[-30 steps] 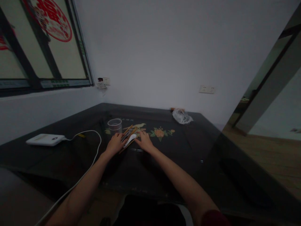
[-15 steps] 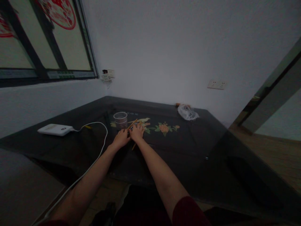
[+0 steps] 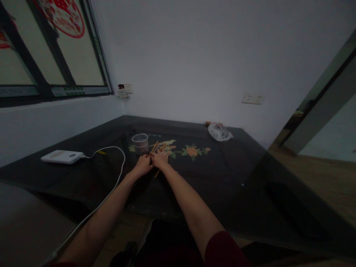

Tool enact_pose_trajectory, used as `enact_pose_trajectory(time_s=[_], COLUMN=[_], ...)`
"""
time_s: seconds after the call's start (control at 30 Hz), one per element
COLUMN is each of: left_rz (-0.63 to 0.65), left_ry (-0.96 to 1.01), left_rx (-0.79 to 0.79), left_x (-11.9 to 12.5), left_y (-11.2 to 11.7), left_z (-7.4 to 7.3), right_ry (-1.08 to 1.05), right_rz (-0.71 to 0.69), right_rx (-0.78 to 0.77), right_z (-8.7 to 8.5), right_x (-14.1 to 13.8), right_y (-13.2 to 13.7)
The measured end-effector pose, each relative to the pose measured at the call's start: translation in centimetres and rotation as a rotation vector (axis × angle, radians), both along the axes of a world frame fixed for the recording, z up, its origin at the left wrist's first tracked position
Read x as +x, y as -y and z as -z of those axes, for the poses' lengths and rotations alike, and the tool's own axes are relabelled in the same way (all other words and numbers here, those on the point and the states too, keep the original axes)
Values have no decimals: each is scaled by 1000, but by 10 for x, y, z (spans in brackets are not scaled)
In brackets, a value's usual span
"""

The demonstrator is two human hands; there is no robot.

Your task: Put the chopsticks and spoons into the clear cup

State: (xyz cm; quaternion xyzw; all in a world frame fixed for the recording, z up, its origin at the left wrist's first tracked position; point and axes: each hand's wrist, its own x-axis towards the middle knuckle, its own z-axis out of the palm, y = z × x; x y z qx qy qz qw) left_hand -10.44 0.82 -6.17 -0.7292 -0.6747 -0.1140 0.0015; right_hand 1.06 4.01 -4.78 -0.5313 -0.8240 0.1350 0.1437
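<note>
My left hand (image 3: 142, 165) and my right hand (image 3: 159, 160) meet over a bundle of wooden chopsticks (image 3: 154, 147) on the dark table (image 3: 211, 174). Both hands have their fingers closed round the bundle, which slants from near my right wrist up toward a clear plastic cup (image 3: 140, 142). The cup stands upright just beyond my left hand. A white spoon seen earlier among the sticks is hidden under my hands.
A white power bank (image 3: 61, 157) lies at the left with a white cable (image 3: 116, 174) running toward me. A crumpled plastic bag (image 3: 219, 132) sits at the table's far edge by the wall. A painted flower pattern (image 3: 191, 151) marks the tabletop.
My hands have drawn together, from lying on either side of the sticks and spoon to clasping them. The white spoon has gone out of sight under my hands.
</note>
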Motion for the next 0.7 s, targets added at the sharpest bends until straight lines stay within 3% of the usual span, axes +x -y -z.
enact_pose_trajectory(time_s=[0.37, 0.7], left_rz=[62, 314], left_ry=[39, 109], left_rx=[-25, -51], left_x=[28, 82], left_y=[8, 27], left_z=[-3, -14], right_ry=[-10, 33], right_rz=[-23, -40], right_rx=[-63, -61], right_z=[-5, -4], right_x=[32, 107], right_y=[4, 18])
